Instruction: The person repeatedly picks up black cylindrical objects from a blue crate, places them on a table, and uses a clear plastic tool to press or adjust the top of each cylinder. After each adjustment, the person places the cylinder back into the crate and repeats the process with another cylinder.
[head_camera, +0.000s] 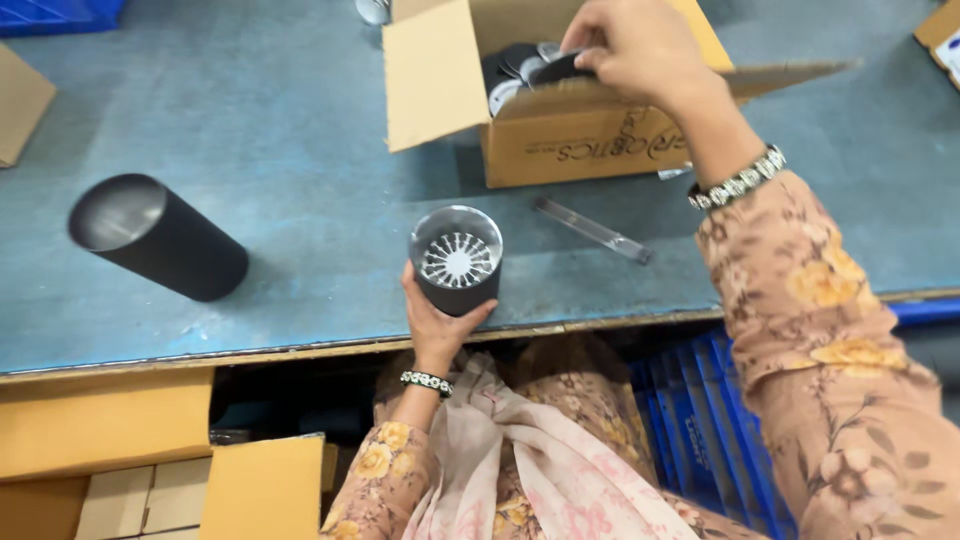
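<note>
Gripping a black cylindrical housing (456, 262) at frame centre, the left hand (435, 325) wraps its fingers around it; the right hand (625, 45), upper right, pinches 1 dark part (555, 68) inside the cardboard box (560, 140). Fitting seems underway, requiring careful alignment.

I see an open brown cardboard box (560, 110) at the far middle of the counter, flaps spread, dark print along its front wall. Another cardboard corner (20, 100) pokes in at the left edge, and one more (940, 35) at the top right. Below the counter's near edge, flat tan cartons (130, 450) are stacked at lower left.
</note>
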